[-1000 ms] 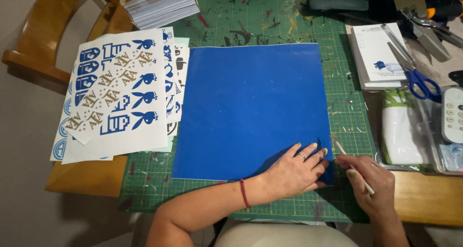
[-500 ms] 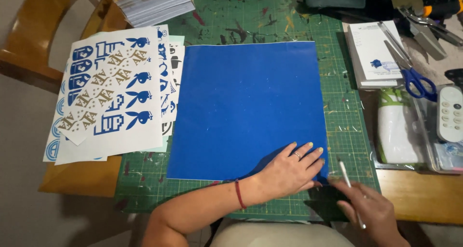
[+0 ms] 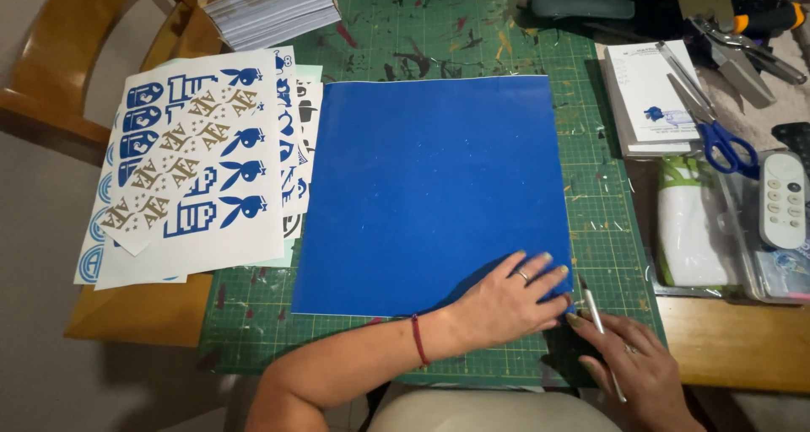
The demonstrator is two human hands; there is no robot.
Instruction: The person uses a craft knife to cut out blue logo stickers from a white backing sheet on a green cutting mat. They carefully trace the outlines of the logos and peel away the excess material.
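Observation:
A large blue vinyl sheet (image 3: 430,187) lies flat on a green cutting mat (image 3: 607,221). My left hand (image 3: 510,297) presses palm-down on the sheet's near right corner, fingers spread. My right hand (image 3: 633,364) holds a thin silver craft knife (image 3: 597,322) like a pen, its tip at the sheet's bottom right corner, just beside my left fingertips.
White sticker sheets (image 3: 198,170) with blue and gold cut shapes overlap the mat's left edge. A paper stack (image 3: 270,10) sits at the back left. On the right lie blue-handled scissors (image 3: 717,137), a white notepad (image 3: 650,94), a white remote (image 3: 783,200) and a clear tray (image 3: 742,229).
My right hand with the knife has drawn back toward me, from the sheet's right edge down to its near right corner. My left hand stays pressed on the sheet.

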